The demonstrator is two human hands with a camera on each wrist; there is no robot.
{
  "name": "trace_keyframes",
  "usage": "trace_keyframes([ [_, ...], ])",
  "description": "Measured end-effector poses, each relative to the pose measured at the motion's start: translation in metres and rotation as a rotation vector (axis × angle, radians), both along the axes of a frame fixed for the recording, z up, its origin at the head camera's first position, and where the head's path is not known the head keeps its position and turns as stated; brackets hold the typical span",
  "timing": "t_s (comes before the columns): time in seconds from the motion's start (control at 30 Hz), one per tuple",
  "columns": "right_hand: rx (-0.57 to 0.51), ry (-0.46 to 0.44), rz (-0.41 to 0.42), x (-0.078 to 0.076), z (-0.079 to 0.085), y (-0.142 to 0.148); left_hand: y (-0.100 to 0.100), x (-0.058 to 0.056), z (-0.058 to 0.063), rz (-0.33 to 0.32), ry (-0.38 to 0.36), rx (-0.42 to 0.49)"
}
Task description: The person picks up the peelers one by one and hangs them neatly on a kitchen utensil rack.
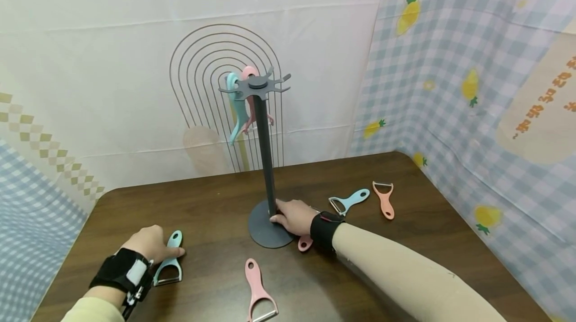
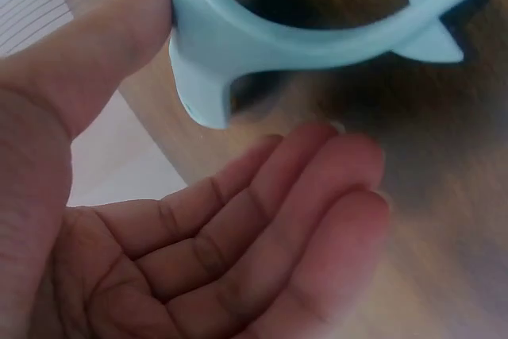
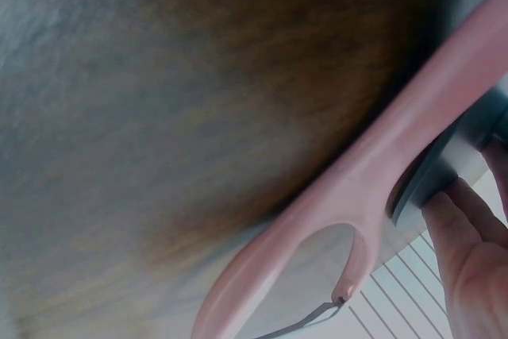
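My left hand [image 1: 150,244] is over a teal peeler [image 1: 173,249] lying on the table at the left. In the left wrist view the thumb [image 2: 131,33] touches the peeler's edge, while the other fingers [image 2: 317,220] stretch out loosely below it. My right hand [image 1: 294,217] grips the foot of the dark grey stand's pole [image 1: 265,157], just above its round base [image 1: 265,234]. A pink peeler [image 1: 305,243] lies partly hidden under the right wrist; its frame and blade show large in the right wrist view.
From the stand's hooked top [image 1: 258,82] hang a teal peeler [image 1: 238,112] and a pink peeler [image 1: 250,73]. Another pink peeler [image 1: 255,282] lies at the front, with a light blue peeler [image 1: 353,199] and an orange peeler [image 1: 384,202] at the right. Patterned cloths surround the table [image 1: 216,202].
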State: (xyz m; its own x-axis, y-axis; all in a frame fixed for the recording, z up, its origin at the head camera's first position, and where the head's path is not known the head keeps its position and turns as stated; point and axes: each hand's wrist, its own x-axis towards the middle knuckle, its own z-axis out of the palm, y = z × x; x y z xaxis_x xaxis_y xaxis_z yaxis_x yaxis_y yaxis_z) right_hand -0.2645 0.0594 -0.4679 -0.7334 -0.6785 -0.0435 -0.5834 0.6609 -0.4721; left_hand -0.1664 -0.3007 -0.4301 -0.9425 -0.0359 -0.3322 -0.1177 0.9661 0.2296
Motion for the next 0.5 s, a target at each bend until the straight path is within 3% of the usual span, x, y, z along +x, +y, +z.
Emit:
trace_keyframes([
  [0.5,-0.007,0.005,-0.001,0.0012,0.0016,-0.0004,0.0093,-0.0041,-0.001,-0.032,0.053,-0.025],
])
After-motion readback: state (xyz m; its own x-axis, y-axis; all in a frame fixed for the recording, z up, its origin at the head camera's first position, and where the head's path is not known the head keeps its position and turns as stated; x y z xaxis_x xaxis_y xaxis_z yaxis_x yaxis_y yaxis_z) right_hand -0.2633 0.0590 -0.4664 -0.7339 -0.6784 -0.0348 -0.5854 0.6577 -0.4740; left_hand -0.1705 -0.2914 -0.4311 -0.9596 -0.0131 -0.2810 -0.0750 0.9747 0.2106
